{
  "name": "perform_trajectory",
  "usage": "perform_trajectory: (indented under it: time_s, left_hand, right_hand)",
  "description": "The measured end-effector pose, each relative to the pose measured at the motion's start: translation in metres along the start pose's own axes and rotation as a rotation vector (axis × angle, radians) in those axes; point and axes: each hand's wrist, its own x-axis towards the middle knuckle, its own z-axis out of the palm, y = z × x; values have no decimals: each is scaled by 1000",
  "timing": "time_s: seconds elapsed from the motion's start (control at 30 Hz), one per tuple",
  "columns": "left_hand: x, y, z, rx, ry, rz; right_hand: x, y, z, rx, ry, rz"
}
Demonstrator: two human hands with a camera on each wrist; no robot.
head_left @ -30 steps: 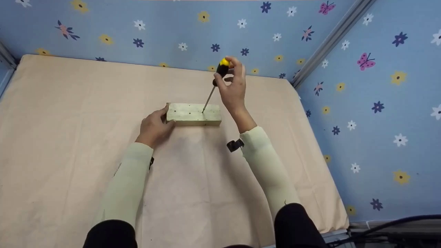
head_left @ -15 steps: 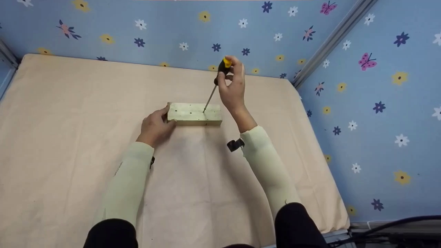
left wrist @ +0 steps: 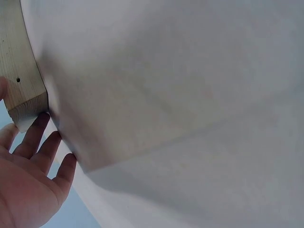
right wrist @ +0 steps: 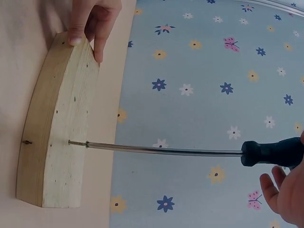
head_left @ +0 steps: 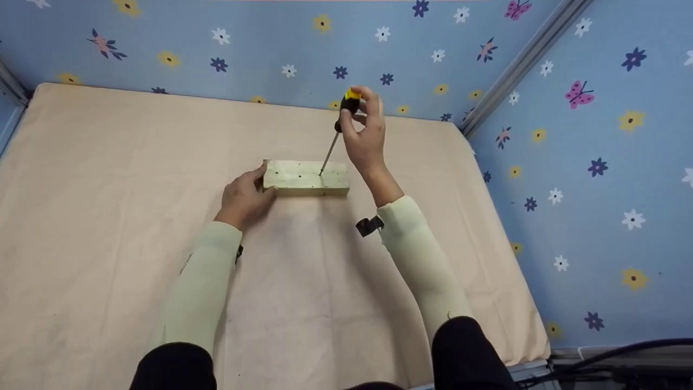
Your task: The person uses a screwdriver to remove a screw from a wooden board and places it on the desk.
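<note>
A pale wooden block with several small holes lies on the cloth. My left hand grips its left end, thumb on the front side and fingers round the end; the left wrist view shows fingertips at the block's end. My right hand holds a screwdriver with a black and yellow handle, its shaft slanting down to the block. In the right wrist view the tip of the screwdriver meets the head of a screw, which stands out from the block's top face.
A beige cloth with creases covers the table. Blue flowered panels rise behind and on the right, with a metal frame strip between them. A black cable runs at the lower right.
The screwdriver handle has turned a little within my right fingers, its yellow part showing differently. The left hand and the block stay in place; the whole view shifts slightly.
</note>
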Motion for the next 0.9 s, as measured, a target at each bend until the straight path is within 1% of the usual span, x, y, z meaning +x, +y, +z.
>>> perform_trajectory:
  time_s: [0.17,0.33,0.53,0.6,0.7,0.77,0.9]
  left_hand:
    - [2,-1,0,13,-23,-12]
    - [4,-2,-1,32,-31,1]
    - [5,-3,0,30,-27,3]
    - [5,-3,0,22,-25,-2]
    - [4,-3,1,16,-22,-11]
    - [4,-3,1,11,-21,-14]
    - [5,-3,0,14,-23,-16]
  right_hand:
    - [0,-1,1,-1,16,14]
    - [0,-1,3,26,10,24]
    - [-2,0,4,61,46,75]
    - [-2,0,4,91,36,87]
    - [-2,-1,4,107,-3,92]
    - [-2,-1,4,82,-8,91]
    - [0,-2,3,17,19,79]
